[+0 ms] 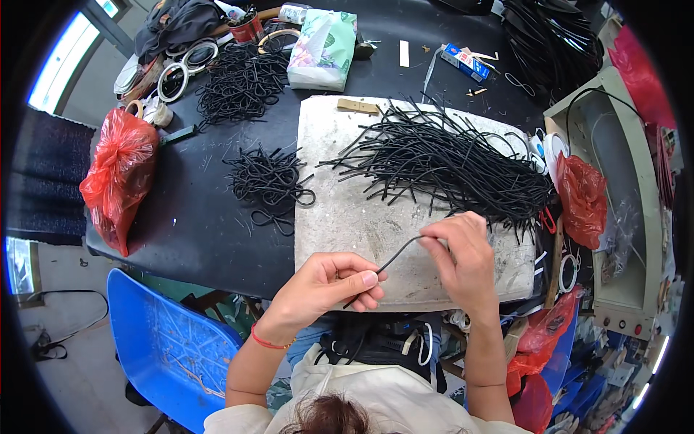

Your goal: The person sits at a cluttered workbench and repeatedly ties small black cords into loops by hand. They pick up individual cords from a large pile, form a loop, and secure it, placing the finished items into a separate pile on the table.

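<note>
One thin black cord [400, 251] stretches between my two hands above the near part of a worn whitish board [340, 217]. My left hand [329, 286] pinches it between thumb and fingers, and a short end sticks out below. At the cord's other end, my right hand [463, 253] grips it with thumb and fingertips. Just beyond my right hand lies a big heap of straight black cords [448, 159] on the board. Left of the board, a small pile of looped black cords [267, 181] rests on the dark table, with a larger looped pile [242, 83] farther back.
A red plastic bag [123, 173] stands at the table's left. Farther back are a flowered tissue pack [323, 50] and a blue box [465, 63]. A blue plastic chair [166, 347] is at the lower left, and a beige metal frame [614, 210] rises at the right.
</note>
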The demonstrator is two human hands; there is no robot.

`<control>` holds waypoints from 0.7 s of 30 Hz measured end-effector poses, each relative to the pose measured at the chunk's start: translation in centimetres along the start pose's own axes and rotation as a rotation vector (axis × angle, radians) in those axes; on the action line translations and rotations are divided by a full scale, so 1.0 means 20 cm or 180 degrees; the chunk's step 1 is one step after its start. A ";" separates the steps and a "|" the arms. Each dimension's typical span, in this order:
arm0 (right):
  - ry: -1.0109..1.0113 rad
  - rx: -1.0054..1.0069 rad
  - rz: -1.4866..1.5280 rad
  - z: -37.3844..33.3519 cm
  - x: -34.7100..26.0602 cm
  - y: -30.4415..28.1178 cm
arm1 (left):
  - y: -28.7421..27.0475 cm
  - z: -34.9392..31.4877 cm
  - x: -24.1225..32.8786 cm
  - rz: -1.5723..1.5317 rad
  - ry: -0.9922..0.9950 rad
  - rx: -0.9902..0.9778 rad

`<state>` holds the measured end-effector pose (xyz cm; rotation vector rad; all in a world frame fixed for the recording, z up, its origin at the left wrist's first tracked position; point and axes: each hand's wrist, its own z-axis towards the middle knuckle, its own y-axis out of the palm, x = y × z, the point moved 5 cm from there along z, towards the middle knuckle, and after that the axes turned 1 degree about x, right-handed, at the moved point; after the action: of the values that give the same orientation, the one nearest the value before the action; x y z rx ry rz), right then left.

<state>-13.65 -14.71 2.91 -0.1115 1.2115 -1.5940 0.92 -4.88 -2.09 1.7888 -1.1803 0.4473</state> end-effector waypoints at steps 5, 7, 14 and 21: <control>0.1151 0.0990 0.0122 0.01 -0.01 -0.01 | 0.00 0.01 -0.02 0.0081 0.0289 0.0241; 0.0916 0.0898 0.0016 0.01 -0.07 0.04 | 0.01 0.04 -0.03 -0.0110 0.0493 0.0325; 0.0579 0.0094 0.0591 -0.04 -0.18 0.19 | -0.02 0.10 -0.04 -0.0789 0.0943 0.0678; 0.0578 0.0040 0.0952 -0.03 -0.16 0.17 | -0.02 0.09 -0.03 -0.0619 0.1104 0.0771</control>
<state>-10.38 -11.50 1.61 0.2182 1.2904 -1.3703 0.60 -6.00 -3.62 1.9124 -0.7283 0.7755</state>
